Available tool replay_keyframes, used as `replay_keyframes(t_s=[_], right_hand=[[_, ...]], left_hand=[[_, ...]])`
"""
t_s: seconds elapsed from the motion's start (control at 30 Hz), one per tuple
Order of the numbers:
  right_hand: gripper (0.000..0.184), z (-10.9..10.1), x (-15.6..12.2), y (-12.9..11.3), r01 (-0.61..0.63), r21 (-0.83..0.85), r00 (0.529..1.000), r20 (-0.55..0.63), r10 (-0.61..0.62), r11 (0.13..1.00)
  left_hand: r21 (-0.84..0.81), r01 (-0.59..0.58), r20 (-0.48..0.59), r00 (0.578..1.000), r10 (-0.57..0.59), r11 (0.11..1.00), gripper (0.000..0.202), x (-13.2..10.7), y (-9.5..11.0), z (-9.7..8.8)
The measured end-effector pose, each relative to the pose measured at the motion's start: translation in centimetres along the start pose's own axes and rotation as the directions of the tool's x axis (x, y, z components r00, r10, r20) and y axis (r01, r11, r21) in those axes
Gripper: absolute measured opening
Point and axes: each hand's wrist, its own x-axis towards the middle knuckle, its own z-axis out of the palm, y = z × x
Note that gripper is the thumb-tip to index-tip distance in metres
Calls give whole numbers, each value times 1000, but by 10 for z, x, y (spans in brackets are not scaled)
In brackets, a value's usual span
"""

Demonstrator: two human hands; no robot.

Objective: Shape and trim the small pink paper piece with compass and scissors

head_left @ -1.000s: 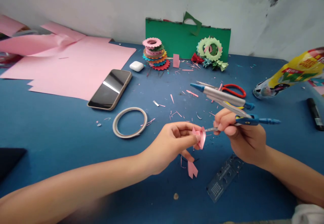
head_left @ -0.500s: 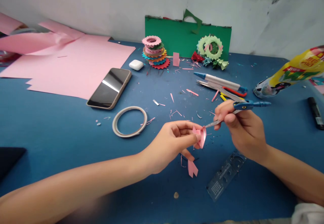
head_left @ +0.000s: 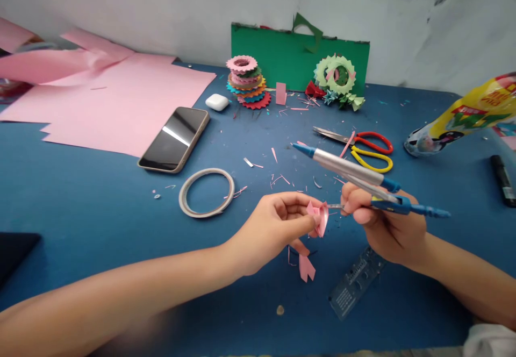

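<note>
Between its thumb and fingers, my left hand (head_left: 278,228) pinches a small folded piece of pink paper (head_left: 321,220). My right hand (head_left: 387,228) grips a blue and silver drawing compass (head_left: 350,171) by one leg. The compass's metal tip touches, or nearly touches, the right edge of the folded paper; its other leg with a pen-like end points up and left. Under my left hand lies a notched pink paper scrap (head_left: 307,268). A clear plastic ruler (head_left: 355,284) rests on the table below my right hand, partly covered by it.
Red and yellow scissors (head_left: 373,152) lie beyond my right hand. A tape roll (head_left: 207,193), a phone (head_left: 174,139) and pink paper sheets (head_left: 105,104) are to the left. Stacked paper rings (head_left: 246,83) and a green board (head_left: 274,50) stand at the back, a yellow bottle (head_left: 463,115) at right.
My right hand has turned the compass, so its pen leg has swung down and nearer, uncovering the scissors. My left hand and the folded paper stay in place.
</note>
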Motion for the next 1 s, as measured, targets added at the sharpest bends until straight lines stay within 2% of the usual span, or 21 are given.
replay_keyframes(t_s=[0.37, 0.6, 0.73, 1.0], right_hand=[[7, 1, 0, 0, 27, -20, 1000, 13, -27, 999], [7, 2, 0, -1, -132, 68, 991, -2, 132, 989], [9, 3, 0, -1, -180, 93, 984, 10, 180, 979], [7, 4, 0, 1, -103, 85, 995, 20, 101, 991]], left_hand=[[11, -22, -17, 1000, 22, 1000, 19, 1, 1, 0], [40, -22, -24, 999, 23, 999, 20, 0, 1, 0], [51, -22, -17, 1000, 23, 998, 19, 0, 1, 0], [38, -24, -12, 1000, 24, 999, 18, 0, 0, -1]])
